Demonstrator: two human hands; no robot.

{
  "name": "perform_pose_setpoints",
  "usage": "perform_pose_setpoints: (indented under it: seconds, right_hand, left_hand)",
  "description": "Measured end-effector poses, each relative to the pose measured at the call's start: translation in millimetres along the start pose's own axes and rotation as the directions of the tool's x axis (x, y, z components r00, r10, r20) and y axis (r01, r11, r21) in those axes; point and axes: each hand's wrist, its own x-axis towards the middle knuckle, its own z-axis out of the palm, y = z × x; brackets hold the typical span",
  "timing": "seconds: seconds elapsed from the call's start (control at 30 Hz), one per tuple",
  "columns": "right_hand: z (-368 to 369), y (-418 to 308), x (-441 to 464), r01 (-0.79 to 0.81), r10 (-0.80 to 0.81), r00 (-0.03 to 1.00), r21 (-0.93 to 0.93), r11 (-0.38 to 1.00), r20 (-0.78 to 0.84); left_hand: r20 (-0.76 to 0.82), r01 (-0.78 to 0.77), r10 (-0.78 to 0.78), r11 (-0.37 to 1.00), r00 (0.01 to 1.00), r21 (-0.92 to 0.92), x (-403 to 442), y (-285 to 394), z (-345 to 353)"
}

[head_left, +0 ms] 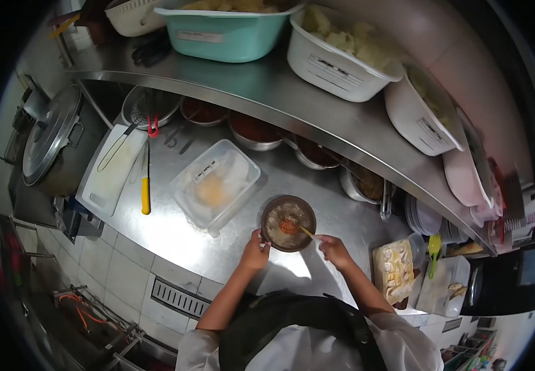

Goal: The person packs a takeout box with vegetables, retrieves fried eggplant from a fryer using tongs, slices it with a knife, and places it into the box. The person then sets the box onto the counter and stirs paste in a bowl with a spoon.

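Observation:
A round brown bowl stands on the steel counter in front of me, holding a pale, coarse mixture with an orange-red heap in its middle. The fingers of my left hand are closed on the bowl's near left rim. My right hand pinches a slim utensil, which slants over the bowl's right rim; its tip is hard to make out among the food. Left of the bowl is a clear plastic tub with whitish and yellowish contents.
A yellow-handled knife and white cutting board lie left. Metal bowls of red sauce line the back beneath a steel shelf bearing several food tubs. A tray of topped food and a green spoon are right.

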Motion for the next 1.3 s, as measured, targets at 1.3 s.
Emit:
perform_pose_setpoints:
  seconds: [1.3]
  right_hand:
    - [0.1, 42.5, 13.7, 0.261, -0.366, 0.861, -0.311, 0.914, -0.354]
  left_hand:
    - [0.132, 0.303, -0.276, 0.906, 0.952, -0.295, -6.0, 0.8, 48.9]
